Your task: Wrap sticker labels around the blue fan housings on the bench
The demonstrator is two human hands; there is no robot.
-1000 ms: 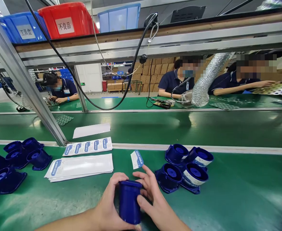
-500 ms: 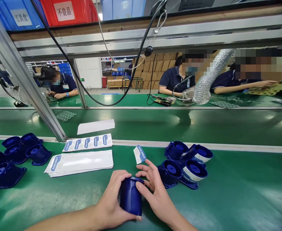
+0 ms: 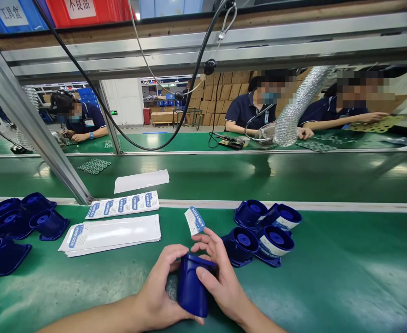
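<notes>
Left hand: grasping a blue housing, fingers bent over its far end, thumb reaching round its near end. The housing is at near centre, between the two hands, over the green counter. Its long axis runs roughly far to near; the lipped end is far, the plain end near.

Right hand: holding a label at the index fingertip, finger stretched to the far side. Thumb rests on the housing's right wall, close to the lip; the other fingers curl behind it. Cannot tell from this view whether the label merely sticks to the fingertip or is pinched from behind.

Key relation: the label lies beyond the housing's far end, apart from its wall, printed face in view. Its long sides slant from far left to near right, skewed to the housing's axis. The right hand touches the label; the left hand is clear of it.

Surroundings: four finished-looking blue parts sit together to the right of the right hand, two showing white-and-blue bands. Far left of the left hand lie a label strip and a sheet stack; farther left, more blue parts form a cluster.
</notes>
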